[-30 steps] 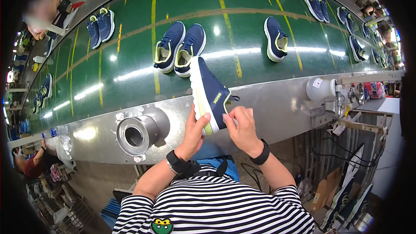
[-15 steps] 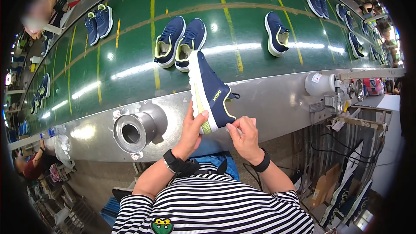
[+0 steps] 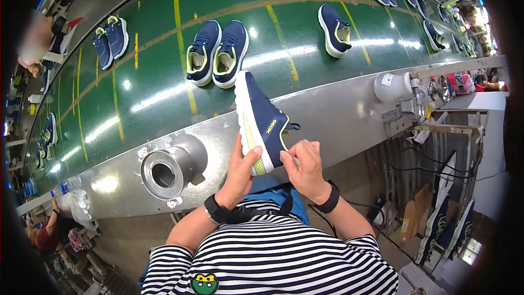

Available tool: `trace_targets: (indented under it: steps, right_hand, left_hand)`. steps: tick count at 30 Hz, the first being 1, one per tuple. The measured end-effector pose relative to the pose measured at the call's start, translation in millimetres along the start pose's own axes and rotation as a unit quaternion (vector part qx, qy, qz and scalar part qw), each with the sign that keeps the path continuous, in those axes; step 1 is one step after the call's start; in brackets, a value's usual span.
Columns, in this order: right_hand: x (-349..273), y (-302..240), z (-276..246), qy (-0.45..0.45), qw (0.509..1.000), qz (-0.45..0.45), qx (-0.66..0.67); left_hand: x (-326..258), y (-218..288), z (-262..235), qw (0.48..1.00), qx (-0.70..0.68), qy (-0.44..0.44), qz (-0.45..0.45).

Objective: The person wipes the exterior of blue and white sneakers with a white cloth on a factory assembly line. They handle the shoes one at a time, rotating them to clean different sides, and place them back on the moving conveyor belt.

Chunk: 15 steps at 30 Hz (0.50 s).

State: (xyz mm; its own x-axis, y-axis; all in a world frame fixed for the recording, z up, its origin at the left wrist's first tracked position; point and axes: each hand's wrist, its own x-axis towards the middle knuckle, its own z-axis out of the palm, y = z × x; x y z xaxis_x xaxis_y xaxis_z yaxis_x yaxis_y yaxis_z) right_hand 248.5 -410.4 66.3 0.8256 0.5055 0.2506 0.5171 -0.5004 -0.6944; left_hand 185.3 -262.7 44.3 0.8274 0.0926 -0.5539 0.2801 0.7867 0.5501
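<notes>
Here, our left fingers (image 3: 252, 155) close around the navy shoe (image 3: 263, 117) near its heel, over the steel counter (image 3: 338, 112); our right fingers (image 3: 307, 158) curl tightly at its collar, their grip unclear.

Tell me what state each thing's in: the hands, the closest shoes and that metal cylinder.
Held shoe: raised, tilted, toe pointing away, sole facing left.
Left hand: closed around the shoe's heel end.
Right hand: fingers drawn together at the shoe's heel opening; grip unclear.
Nearest pair: upright, side by side.
Lone shoe: upright, unpaired.
Metal cylinder: on its side, hollow end showing.
</notes>
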Motion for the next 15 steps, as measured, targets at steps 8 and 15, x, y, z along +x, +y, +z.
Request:
trace_targets:
  steps: [8,15]
  right_hand:
    - [21,20,10,-0.01,0.998,0.059,0.035]
    - [0,59,-63,-0.278,0.902,0.271,0.187]
  left_hand:
    - [16,-2,10,0.999,0.021,0.041,0.016]
    - [2,-17,29,0.971,0.003,0.057,-0.232]
